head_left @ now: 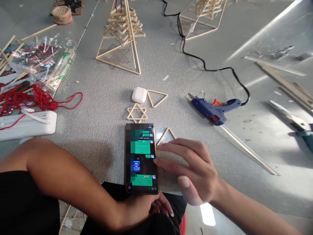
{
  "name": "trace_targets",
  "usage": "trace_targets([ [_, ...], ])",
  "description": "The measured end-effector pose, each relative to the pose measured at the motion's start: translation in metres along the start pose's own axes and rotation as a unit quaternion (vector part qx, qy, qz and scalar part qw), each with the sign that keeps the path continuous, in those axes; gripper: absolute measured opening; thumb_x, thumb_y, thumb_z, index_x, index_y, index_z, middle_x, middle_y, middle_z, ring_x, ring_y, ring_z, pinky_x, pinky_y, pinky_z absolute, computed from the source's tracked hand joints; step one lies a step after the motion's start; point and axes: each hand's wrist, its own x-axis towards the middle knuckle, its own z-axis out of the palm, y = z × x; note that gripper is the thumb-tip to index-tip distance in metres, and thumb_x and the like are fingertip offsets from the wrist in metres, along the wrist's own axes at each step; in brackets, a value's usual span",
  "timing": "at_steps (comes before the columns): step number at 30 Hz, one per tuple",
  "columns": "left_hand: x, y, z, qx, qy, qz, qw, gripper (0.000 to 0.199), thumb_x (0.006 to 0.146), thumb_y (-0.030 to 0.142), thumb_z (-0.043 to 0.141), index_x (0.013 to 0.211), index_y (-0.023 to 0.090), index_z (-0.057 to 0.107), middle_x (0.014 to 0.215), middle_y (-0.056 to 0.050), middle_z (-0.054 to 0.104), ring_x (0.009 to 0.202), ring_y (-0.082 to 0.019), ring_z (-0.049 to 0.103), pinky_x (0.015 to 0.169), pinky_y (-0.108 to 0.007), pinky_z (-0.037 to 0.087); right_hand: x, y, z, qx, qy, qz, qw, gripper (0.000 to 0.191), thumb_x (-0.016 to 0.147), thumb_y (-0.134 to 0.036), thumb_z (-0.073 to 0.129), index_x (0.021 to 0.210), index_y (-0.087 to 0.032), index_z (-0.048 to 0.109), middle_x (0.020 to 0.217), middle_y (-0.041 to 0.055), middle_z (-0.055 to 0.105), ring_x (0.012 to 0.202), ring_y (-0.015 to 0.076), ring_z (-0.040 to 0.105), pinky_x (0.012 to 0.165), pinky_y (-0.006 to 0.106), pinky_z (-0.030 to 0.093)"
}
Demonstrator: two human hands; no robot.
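Note:
A phone (141, 156) with a lit chat screen lies at the near edge of the table; part of its screen is pixelated. My right hand (195, 169) is open, fingers spread, with two fingertips at the phone's right edge. Below the phone's lower end hangs my left hand (157, 205), its fingers loosely bent and apart, with nothing visible in them. A small six-pointed star of sticks (137, 113) sits just beyond the phone. Partly covered by my right fingers is a stick triangle (167, 133). Another stick triangle (157, 98) lies beside a white earbud case (139, 94).
To the right rests a blue hot glue gun (215, 111) with a black cord and glue stick. Beyond stand a stick pyramid (122, 39) and another frame (205, 19). Red string (44, 101), bagged sticks (61, 68) and a white power strip (46, 124) are left; scissors (290, 117) lie far right.

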Motion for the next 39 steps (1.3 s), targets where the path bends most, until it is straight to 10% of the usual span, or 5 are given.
trace_targets([
  [39,0.001,-0.011,-0.002,0.020,-0.012,0.015,1.000,0.022,0.088,0.037,0.048,0.094,0.021,0.061,0.099,-0.006,0.058,0.095,-0.022,0.051,0.105,-0.050,0.039,0.003,-0.004,-0.001,-0.003,0.029,0.002,1.000,0.034,0.093,-0.009,0.044,0.101,-0.016,0.076,0.086,0.0053,0.064,0.080,0.0194,0.052,0.068,0.035,0.046],
])
